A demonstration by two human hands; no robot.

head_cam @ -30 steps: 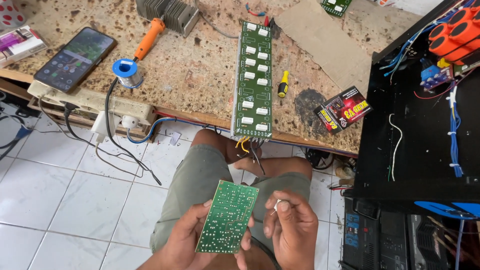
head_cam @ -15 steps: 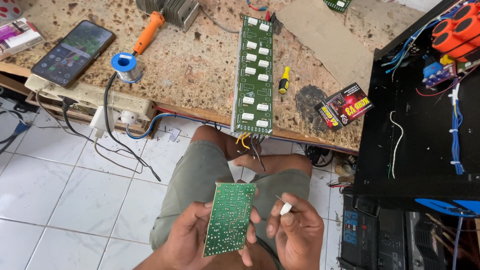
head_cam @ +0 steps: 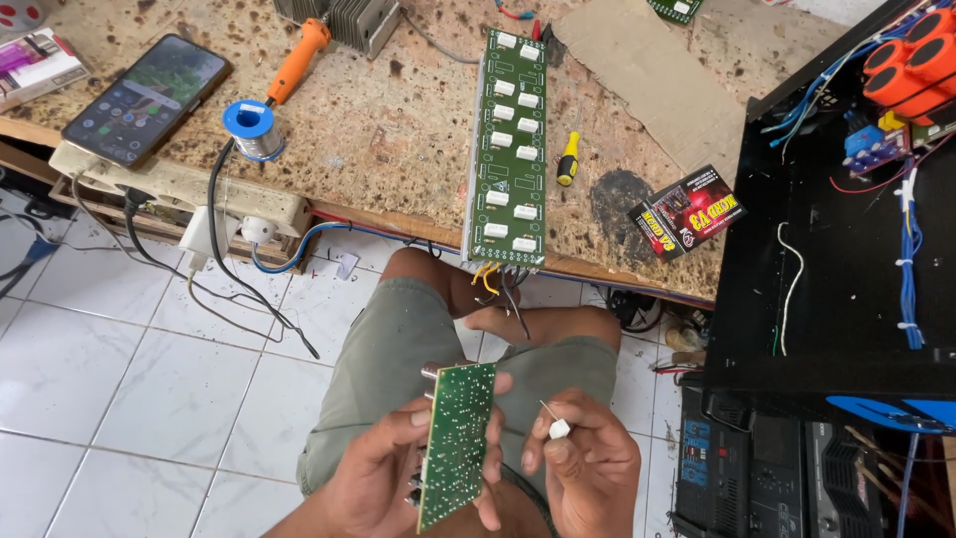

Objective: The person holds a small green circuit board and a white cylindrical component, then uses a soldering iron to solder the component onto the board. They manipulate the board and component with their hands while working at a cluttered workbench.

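Green circuit board, small and oblong with its solder side facing up, is held low over the person's lap, well short of the front edge of the bench. The left hand grips it along its left edge, fingers wrapped round the rim and thumb on the near side. The right hand is closed in a pinch on a small white component with a thin wire lead poking up to the left, just beside the board's right edge but apart from it. On the bench, a long green board with rows of white blocks runs from the back toward the front edge, its wires hanging over that edge. Near the front right corner lies a flat rectangular pack, black and red with yellow lettering, set at an angle beside a dark scorch mark. At the far left edge sits a flat box in white with pink and purple print. A smartphone lies by the left front corner on a white power strip, next to a blue solder spool and an orange-handled soldering iron. A yellow-handled screwdriver rests right of the long board, below a sheet of brown cardboard.
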